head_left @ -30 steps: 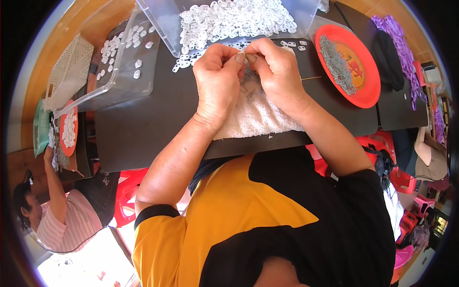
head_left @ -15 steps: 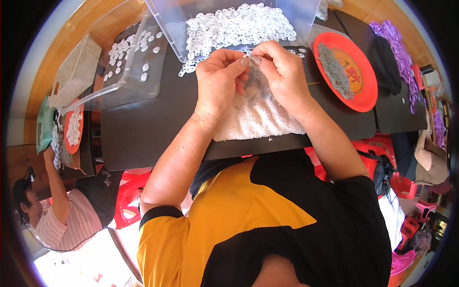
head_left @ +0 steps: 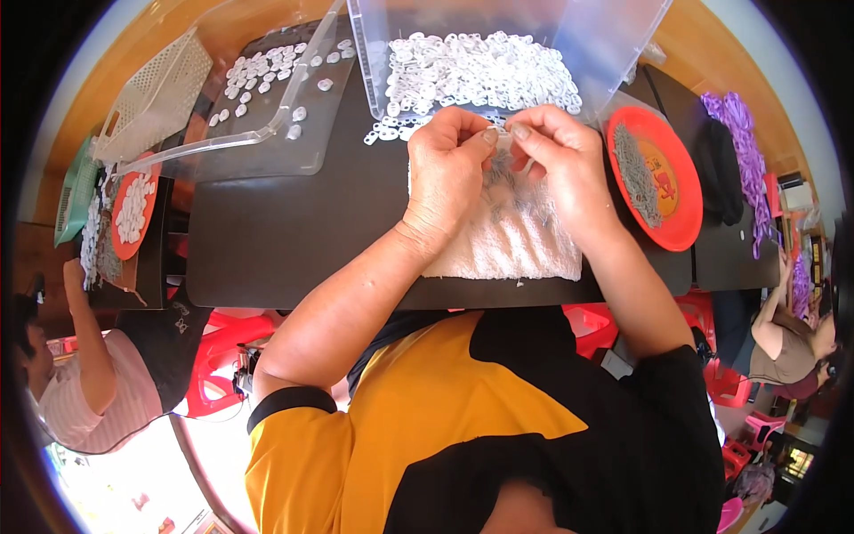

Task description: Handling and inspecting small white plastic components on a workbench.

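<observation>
My left hand (head_left: 445,173) and my right hand (head_left: 569,165) meet over a white towel (head_left: 503,254), fingers pinched with the tips close together. Whatever sits between the fingertips is too small to name. Small grey pieces (head_left: 509,189) lie on the towel below my hands, partly hidden by them. Just beyond stands a clear plastic box (head_left: 614,58) with a heap of small white plastic pieces with holes (head_left: 485,76). More white pieces (head_left: 384,131) are scattered in front of it, near my left knuckles.
To the right is a red plate (head_left: 680,233) with thin grey pieces (head_left: 636,173). Beyond it lie a black item (head_left: 716,169) and purple strips (head_left: 743,169). A clear lid-like tray (head_left: 258,173) and white basket (head_left: 160,84) stand left. Other people sit at both sides.
The whole view has shifted, so the table and box appear farther right and slightly lower. My fingertips are a little farther apart, still pinched above the towel.
</observation>
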A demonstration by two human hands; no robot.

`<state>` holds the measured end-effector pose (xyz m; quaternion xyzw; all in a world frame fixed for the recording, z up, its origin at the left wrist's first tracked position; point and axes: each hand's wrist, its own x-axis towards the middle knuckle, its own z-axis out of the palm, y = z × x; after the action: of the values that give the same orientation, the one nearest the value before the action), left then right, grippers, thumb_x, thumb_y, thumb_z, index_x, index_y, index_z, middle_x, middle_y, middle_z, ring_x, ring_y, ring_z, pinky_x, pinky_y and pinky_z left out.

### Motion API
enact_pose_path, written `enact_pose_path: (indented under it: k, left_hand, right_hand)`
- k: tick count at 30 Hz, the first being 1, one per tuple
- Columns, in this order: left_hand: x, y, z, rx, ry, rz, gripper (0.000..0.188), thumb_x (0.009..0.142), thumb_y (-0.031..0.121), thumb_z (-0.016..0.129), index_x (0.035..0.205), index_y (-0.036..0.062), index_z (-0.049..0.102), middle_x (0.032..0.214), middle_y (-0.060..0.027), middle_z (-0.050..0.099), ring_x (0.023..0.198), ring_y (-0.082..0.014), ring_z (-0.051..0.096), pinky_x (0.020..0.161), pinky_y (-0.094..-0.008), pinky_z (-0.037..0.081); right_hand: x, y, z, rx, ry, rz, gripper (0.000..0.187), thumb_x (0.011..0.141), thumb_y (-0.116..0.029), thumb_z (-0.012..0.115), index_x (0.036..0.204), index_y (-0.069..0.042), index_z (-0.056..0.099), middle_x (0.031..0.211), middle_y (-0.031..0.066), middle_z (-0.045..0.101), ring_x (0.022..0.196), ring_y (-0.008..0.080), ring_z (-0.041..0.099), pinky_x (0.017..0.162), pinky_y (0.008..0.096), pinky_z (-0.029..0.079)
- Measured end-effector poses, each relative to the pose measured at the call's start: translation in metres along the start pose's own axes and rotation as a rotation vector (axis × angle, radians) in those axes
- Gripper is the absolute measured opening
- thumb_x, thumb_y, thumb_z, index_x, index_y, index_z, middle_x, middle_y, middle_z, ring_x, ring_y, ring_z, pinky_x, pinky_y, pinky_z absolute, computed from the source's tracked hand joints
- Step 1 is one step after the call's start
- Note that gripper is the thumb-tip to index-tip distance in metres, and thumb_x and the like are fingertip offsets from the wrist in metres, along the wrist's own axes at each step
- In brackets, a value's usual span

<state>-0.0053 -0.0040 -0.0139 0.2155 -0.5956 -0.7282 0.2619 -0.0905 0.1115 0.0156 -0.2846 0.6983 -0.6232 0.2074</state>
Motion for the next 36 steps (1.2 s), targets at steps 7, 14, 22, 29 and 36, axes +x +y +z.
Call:
enact_pose_path:
  k: [7,14,22,29,36]
  left_hand:
    - [0.005,0.001,-0.002,-0.108,0.003,-0.123,0.009,0.084,0.004,0.065,0.086,-0.0035,0.061,0.067,-0.0031,0.060,0.058,-0.0083,0.052,0.052,-0.0251,0.043]
    - [0.006,0.006,-0.004,-0.098,0.045,-0.100,0.009,0.081,0.004,0.065,0.084,-0.0045,0.063,0.069,-0.0051,0.061,0.058,-0.0097,0.054,0.054,-0.0256,0.045]
    - [0.009,0.003,-0.005,-0.112,0.065,-0.121,0.007,0.084,0.002,0.065,0.088,-0.0023,0.061,0.070,-0.0054,0.061,0.054,-0.0088,0.053,0.041,-0.0235,0.039]
    - [0.009,0.014,-0.010,-0.153,0.097,-0.149,0.010,0.085,0.004,0.064,0.091,-0.0031,0.061,0.073,-0.0075,0.061,0.058,-0.0122,0.055,0.046,-0.0244,0.040]
    - [0.007,0.012,-0.008,-0.116,0.094,-0.147,0.010,0.086,0.004,0.064,0.090,-0.0035,0.061,0.075,-0.0072,0.061,0.061,-0.0122,0.055,0.048,-0.0247,0.041]
  right_hand:
    - [0.133,0.003,0.021,-0.931,-0.042,-0.391,0.022,0.088,-0.022,0.062,0.106,-0.011,0.067,0.088,0.0088,0.070,0.079,0.0231,0.066,0.069,0.0344,0.050]
    - [0.189,0.016,0.065,-1.297,-0.142,-0.537,0.024,0.084,-0.021,0.062,0.106,-0.015,0.068,0.096,0.0111,0.070,0.093,0.0339,0.065,0.078,0.0451,0.050]
    - [0.165,0.025,0.030,-1.099,-0.092,-0.625,0.017,0.080,-0.017,0.063,0.094,-0.008,0.067,0.088,0.0093,0.070,0.082,0.0261,0.067,0.073,0.0390,0.050]
    - [0.112,0.021,-0.015,-0.716,-0.043,-0.455,0.016,0.084,-0.013,0.069,0.097,-0.003,0.066,0.079,0.0029,0.068,0.071,0.0095,0.059,0.066,0.0260,0.047]
    - [0.045,0.040,-0.038,-0.796,0.012,-0.479,0.016,0.077,-0.017,0.071,0.091,-0.009,0.066,0.083,0.0063,0.068,0.077,0.0256,0.066,0.066,0.0364,0.049]
